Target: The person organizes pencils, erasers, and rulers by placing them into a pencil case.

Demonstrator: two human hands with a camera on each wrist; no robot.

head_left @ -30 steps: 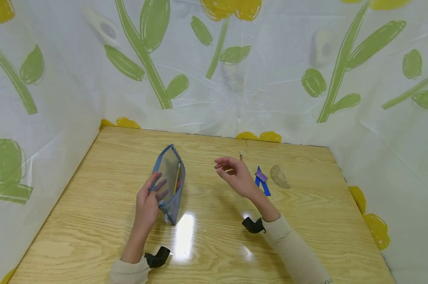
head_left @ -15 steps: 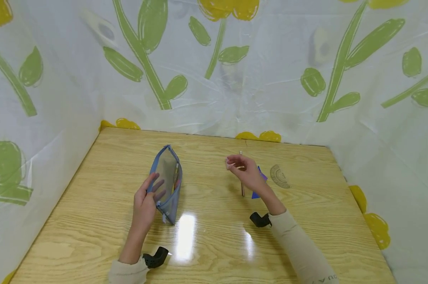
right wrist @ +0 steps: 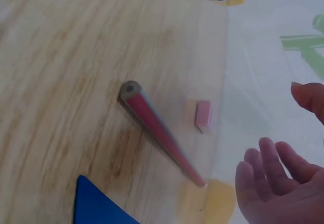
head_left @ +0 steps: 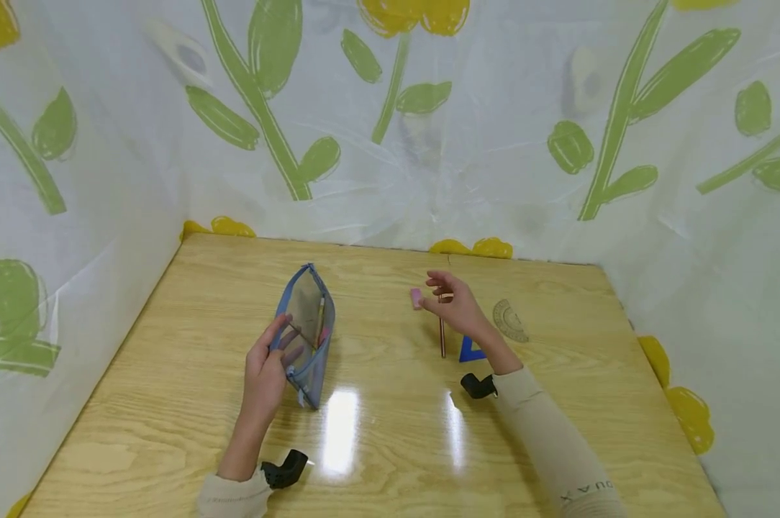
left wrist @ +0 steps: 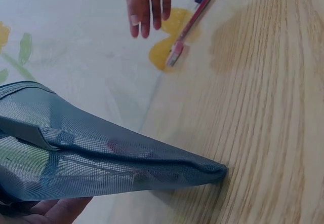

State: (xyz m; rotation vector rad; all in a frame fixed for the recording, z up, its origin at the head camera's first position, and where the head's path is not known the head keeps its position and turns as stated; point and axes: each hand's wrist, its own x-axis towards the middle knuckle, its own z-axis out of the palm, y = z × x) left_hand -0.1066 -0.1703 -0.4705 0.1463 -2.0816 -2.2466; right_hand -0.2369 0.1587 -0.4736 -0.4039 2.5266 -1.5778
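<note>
Left hand (head_left: pixel 267 368): fingers grasp pouch (head_left: pixel 313 374) side, likely so its mouth gapes | right hand (head_left: pixel 457 306): fingers relaxed, holding nothing, near eraser (head_left: pixel 416 298) and pencil (head_left: pixel 442 339) on bench (head_left: pixel 390 446)

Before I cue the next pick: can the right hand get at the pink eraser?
Probably yes: the right hand hovers empty near the pink eraser, and nothing lies over it.
</note>
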